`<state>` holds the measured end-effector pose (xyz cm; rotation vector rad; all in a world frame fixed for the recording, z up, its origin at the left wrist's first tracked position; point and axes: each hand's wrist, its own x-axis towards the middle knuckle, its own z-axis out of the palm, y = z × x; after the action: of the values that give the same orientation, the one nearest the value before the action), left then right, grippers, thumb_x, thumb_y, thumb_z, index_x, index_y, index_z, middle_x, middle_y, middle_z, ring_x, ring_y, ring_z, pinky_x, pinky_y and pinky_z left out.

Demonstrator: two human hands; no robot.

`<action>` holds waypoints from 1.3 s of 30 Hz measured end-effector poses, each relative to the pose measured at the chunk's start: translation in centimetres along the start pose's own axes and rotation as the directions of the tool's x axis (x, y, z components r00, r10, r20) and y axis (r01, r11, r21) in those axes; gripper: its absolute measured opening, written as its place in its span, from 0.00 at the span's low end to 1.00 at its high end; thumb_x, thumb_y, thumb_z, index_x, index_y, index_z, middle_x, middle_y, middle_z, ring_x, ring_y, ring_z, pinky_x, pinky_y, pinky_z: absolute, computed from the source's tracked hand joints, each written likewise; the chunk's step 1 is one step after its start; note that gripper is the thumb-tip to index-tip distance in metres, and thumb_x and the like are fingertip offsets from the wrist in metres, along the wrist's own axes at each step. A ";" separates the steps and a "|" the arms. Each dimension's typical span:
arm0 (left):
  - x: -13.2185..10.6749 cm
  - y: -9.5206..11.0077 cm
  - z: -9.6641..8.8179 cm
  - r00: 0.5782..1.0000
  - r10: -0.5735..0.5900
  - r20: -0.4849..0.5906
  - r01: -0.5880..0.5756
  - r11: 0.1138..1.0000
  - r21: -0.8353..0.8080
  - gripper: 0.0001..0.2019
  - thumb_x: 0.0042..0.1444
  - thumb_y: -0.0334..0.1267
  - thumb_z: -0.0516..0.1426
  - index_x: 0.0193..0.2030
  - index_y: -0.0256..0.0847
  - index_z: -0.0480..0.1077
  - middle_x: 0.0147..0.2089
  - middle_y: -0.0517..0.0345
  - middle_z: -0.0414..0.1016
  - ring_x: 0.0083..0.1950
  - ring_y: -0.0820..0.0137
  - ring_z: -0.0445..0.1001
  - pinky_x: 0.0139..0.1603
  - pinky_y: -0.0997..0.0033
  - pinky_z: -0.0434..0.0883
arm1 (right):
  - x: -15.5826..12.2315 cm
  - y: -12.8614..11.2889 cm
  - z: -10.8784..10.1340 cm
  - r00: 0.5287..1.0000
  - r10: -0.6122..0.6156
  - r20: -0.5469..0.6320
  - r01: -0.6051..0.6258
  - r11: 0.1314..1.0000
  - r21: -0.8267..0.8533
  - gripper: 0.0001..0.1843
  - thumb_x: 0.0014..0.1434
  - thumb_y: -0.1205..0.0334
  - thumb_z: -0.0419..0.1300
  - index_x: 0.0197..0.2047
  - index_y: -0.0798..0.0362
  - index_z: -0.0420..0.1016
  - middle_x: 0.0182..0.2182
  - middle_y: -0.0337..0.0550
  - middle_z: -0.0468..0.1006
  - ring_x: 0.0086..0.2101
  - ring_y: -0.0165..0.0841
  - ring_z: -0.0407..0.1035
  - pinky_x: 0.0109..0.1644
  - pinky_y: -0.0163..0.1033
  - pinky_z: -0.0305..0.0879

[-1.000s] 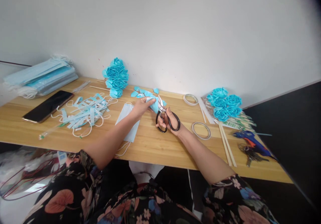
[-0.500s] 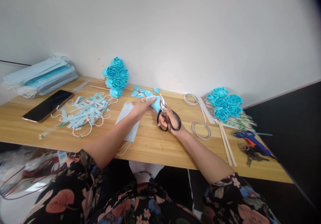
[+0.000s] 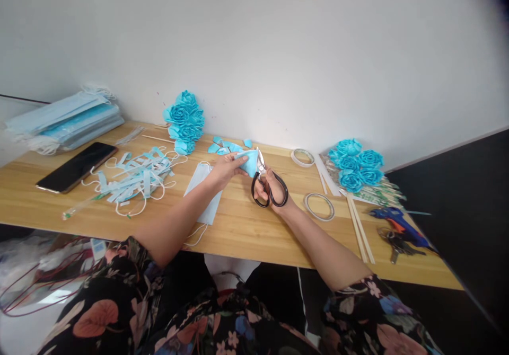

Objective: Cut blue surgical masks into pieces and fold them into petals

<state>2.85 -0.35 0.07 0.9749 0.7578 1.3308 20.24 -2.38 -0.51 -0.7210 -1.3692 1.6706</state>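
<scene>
Between thumb and fingers, my left hand (image 3: 227,170) pinches a folded piece of blue mask fabric (image 3: 249,161). My right hand (image 3: 270,186) is closed round black-handled scissors (image 3: 261,168), whose metal blades point up and away from me at the fabric's right edge. Whether the blades bite into the fabric I cannot tell. Just behind the fabric lie several blue cut scraps (image 3: 225,146). A whole face mask (image 3: 204,196) rests flat on the table, partly under my left forearm.
Left are stacked masks (image 3: 75,119), a phone (image 3: 77,167) and a heap of cut strips (image 3: 137,177). Blue fabric roses stand behind (image 3: 185,119) and at right (image 3: 352,164). Tape rolls (image 3: 319,206), sticks (image 3: 360,230), a glue gun (image 3: 401,225) and keys (image 3: 397,245) lie right.
The scissors and the blue fabric have shifted slightly to the right. My left fingers sit a little farther back from the blades, with more fabric showing.
</scene>
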 end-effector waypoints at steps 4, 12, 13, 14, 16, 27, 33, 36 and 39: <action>0.0 -0.1 0.1 1.000 0.003 -0.015 -0.003 1.000 0.015 0.21 0.42 0.48 0.72 0.34 0.32 0.76 0.29 0.57 0.77 0.29 0.74 0.75 0.28 0.76 0.75 | 0.0 0.0 0.2 1.000 -0.008 -0.024 0.008 1.000 -0.022 0.40 0.53 0.26 0.58 0.54 0.52 0.69 0.15 0.26 0.63 0.13 0.23 0.49 0.24 0.36 0.67; 0.7 1.2 -1.4 0.968 0.104 -0.230 -0.110 0.994 -0.013 0.21 0.39 0.46 0.73 0.34 0.33 0.76 0.30 0.57 0.79 0.30 0.73 0.77 0.30 0.75 0.75 | 0.6 -2.5 -1.4 0.960 -0.176 -0.217 0.172 0.984 -0.034 0.42 0.53 0.25 0.57 0.58 0.49 0.73 0.15 0.27 0.56 0.15 0.25 0.52 0.24 0.35 0.64; 0.8 1.5 -1.6 0.956 0.123 -0.266 -0.134 0.991 -0.022 0.21 0.39 0.46 0.73 0.33 0.34 0.75 0.30 0.58 0.79 0.30 0.73 0.77 0.30 0.75 0.74 | 0.7 -3.0 -1.9 0.946 -0.192 -0.260 0.192 0.981 -0.027 0.40 0.54 0.26 0.57 0.57 0.49 0.73 0.16 0.27 0.57 0.15 0.24 0.52 0.24 0.35 0.64; 0.9 1.6 -1.8 0.945 0.139 -0.297 -0.154 0.988 -0.027 0.21 0.39 0.47 0.73 0.33 0.34 0.74 0.29 0.58 0.78 0.29 0.74 0.76 0.30 0.76 0.74 | 0.9 -3.4 -2.4 0.931 -0.205 -0.301 0.207 0.978 -0.024 0.39 0.55 0.27 0.58 0.56 0.49 0.74 0.16 0.27 0.57 0.15 0.24 0.52 0.25 0.34 0.65; 1.0 1.7 -2.1 0.927 0.151 -0.343 -0.172 0.985 -0.030 0.21 0.39 0.48 0.73 0.32 0.35 0.73 0.28 0.60 0.78 0.28 0.75 0.75 0.28 0.77 0.72 | 1.3 -3.9 -3.3 0.895 -0.233 -0.381 0.225 0.972 -0.064 0.35 0.55 0.31 0.61 0.54 0.50 0.74 0.17 0.26 0.59 0.16 0.23 0.53 0.26 0.34 0.66; 1.2 0.5 -2.6 0.902 0.153 -0.403 -0.150 0.988 0.039 0.23 0.47 0.56 0.68 0.30 0.37 0.69 0.22 0.62 0.72 0.20 0.77 0.67 0.20 0.77 0.63 | 1.8 -1.3 -4.5 0.957 -0.269 -0.113 -0.003 0.378 -0.926 0.17 0.59 0.56 0.66 0.51 0.46 0.78 0.37 0.44 0.82 0.39 0.40 0.75 0.40 0.39 0.65; 1.5 0.9 -2.8 0.853 0.168 -0.494 -0.200 0.980 -0.013 0.16 0.53 0.48 0.66 0.35 0.38 0.69 0.26 0.62 0.73 0.25 0.75 0.71 0.23 0.78 0.66 | 2.6 0.1 -2.9 0.971 -0.219 0.100 0.105 0.013 -0.994 0.20 0.65 0.63 0.58 0.60 0.44 0.74 0.50 0.46 0.81 0.48 0.40 0.74 0.42 0.36 0.65; 1.7 1.0 -2.8 0.830 0.154 -0.536 -0.210 0.977 -0.045 0.12 0.55 0.42 0.65 0.37 0.38 0.69 0.28 0.63 0.74 0.27 0.74 0.73 0.25 0.77 0.68 | 2.9 0.4 -2.8 0.971 -0.189 0.147 0.151 0.007 -0.989 0.19 0.64 0.65 0.58 0.58 0.44 0.75 0.48 0.45 0.82 0.47 0.39 0.74 0.42 0.36 0.65; 1.7 1.0 -2.9 0.842 0.121 -0.526 -0.184 0.981 -0.069 0.11 0.55 0.40 0.64 0.38 0.38 0.69 0.28 0.62 0.74 0.27 0.73 0.74 0.27 0.76 0.69 | 2.8 0.1 -3.3 0.979 -0.182 0.088 0.113 0.132 -0.985 0.18 0.62 0.66 0.59 0.54 0.44 0.77 0.43 0.42 0.83 0.43 0.37 0.75 0.40 0.35 0.65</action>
<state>0.05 1.73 -0.13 0.5852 1.0101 1.7955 21.62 1.66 -1.22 -1.2613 -2.3992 0.2691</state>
